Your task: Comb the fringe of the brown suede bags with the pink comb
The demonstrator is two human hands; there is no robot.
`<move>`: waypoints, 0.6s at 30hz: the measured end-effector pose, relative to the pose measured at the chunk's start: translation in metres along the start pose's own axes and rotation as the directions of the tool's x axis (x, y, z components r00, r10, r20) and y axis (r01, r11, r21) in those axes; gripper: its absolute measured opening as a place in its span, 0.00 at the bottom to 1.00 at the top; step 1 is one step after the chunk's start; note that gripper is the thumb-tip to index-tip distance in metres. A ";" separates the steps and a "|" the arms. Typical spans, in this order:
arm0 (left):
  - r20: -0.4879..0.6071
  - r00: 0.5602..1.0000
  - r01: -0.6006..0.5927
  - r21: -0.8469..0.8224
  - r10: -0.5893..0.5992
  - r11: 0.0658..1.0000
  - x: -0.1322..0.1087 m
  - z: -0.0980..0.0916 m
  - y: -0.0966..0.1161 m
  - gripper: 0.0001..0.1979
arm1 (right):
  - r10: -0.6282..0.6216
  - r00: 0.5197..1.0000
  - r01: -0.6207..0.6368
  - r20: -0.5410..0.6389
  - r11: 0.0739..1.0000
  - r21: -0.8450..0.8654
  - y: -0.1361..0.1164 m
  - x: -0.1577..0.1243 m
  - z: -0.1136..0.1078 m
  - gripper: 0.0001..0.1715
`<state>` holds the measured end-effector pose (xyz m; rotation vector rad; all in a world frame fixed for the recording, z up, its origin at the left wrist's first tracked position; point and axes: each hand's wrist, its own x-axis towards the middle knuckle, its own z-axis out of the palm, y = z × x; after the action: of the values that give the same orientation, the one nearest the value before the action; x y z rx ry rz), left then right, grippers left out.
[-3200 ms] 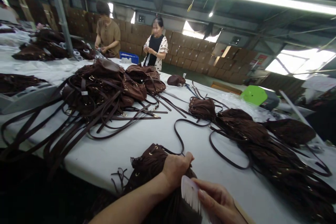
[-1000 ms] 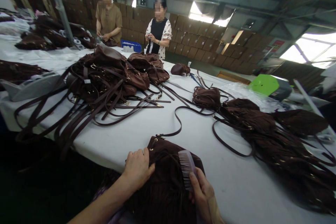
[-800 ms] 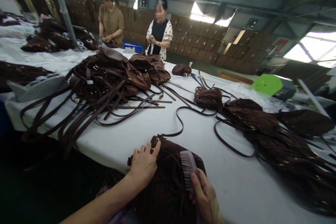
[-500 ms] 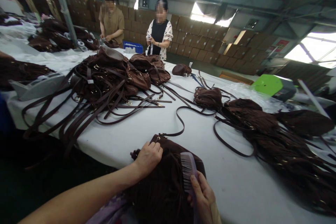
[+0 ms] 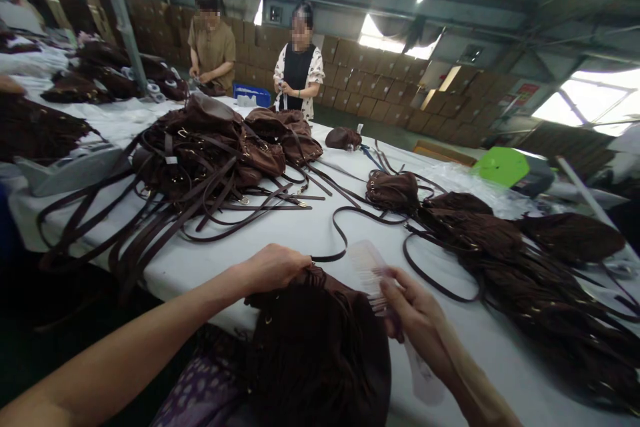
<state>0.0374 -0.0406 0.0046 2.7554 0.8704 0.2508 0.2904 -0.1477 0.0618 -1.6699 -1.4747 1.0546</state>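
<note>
A dark brown fringed bag (image 5: 320, 353) lies at the table's near edge, partly over my lap. My left hand (image 5: 280, 263) is closed on the bag's upper edge, where the strap joins it. A pale purple comb (image 5: 369, 260) is in my right hand (image 5: 407, 303), its handle running down below the fingers. The comb's teeth point left toward the bag's upper right side and look slightly blurred. I cannot tell whether they touch the fringe. A thin brown strap (image 5: 345, 237) curves from the bag across the white table (image 5: 280, 233).
A heap of brown bags (image 5: 200, 140) with trailing straps fills the left side. More bags (image 5: 490, 233) lie along the right. Two people (image 5: 213, 47) stand across the table near a blue crate (image 5: 253, 92). A green object (image 5: 500, 167) stands at the far right.
The comb has moved up from the fringe and tilted. My left hand has risen with the bag's top edge, and the bag has turned so more of its fringe and lower part shows.
</note>
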 end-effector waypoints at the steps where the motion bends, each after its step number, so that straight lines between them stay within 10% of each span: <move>1: 0.003 0.999 -0.034 0.020 0.034 0.999 0.001 -0.007 -0.001 0.07 | 0.018 0.999 -0.018 0.043 1.000 0.012 -0.005 0.010 0.001 0.26; 9: -0.030 0.964 -0.252 0.195 0.262 0.948 0.016 -0.063 0.001 0.05 | 0.189 0.919 -0.169 0.347 0.982 -0.085 -0.037 0.068 0.015 0.29; 18: -0.068 0.950 -0.289 0.193 0.306 0.938 0.036 -0.103 0.005 0.06 | 0.198 0.788 -0.172 0.583 0.980 -0.100 -0.059 0.063 0.041 0.15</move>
<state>0.0458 -0.0056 0.1075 3.0652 0.5129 0.3798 0.2295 -0.0785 0.0861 -1.6121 -1.7368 1.7906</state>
